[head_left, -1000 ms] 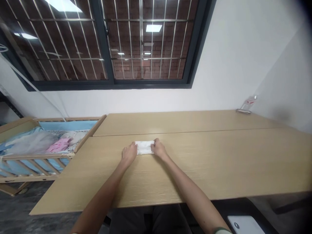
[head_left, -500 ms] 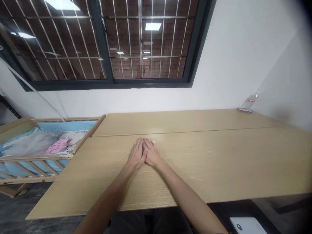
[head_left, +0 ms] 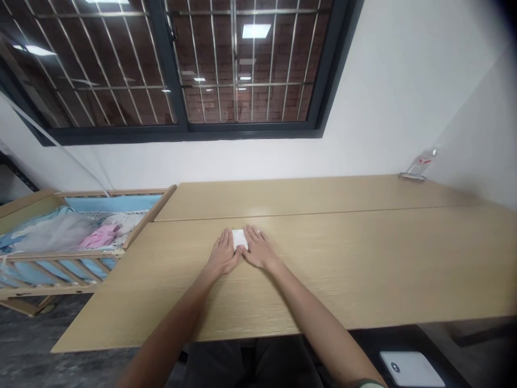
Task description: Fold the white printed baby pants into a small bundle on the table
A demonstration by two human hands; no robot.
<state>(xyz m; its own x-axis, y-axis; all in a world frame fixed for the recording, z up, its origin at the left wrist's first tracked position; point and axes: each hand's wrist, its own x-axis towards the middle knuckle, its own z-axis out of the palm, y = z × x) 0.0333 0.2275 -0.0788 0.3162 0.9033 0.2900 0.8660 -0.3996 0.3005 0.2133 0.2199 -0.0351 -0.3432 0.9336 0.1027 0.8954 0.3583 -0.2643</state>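
Observation:
A small white square (head_left: pixel 239 238), which looks like folded tissue or cloth, lies on the pale wooden tabletop (head_left: pixel 343 264). My left hand (head_left: pixel 223 254) rests flat along its left side, fingers stretched forward. On the right side, my right hand (head_left: pixel 258 248) also lies flat with its fingers extended. Both thumbs come together at the near edge of the square. Parts of its sides may be covered by the hands.
To the left stands a wooden crib (head_left: pixel 60 260) with blue lining and a pink cloth (head_left: pixel 100 236). A clear bottle (head_left: pixel 422 161) is at the far right corner. Below the table's front edge, a white phone (head_left: pixel 412 369) lies on a dark surface. A barred window (head_left: pixel 242 70) is behind.
My hands have moved apart from lying together over the white square, so its middle now shows between them. The view has tilted slightly.

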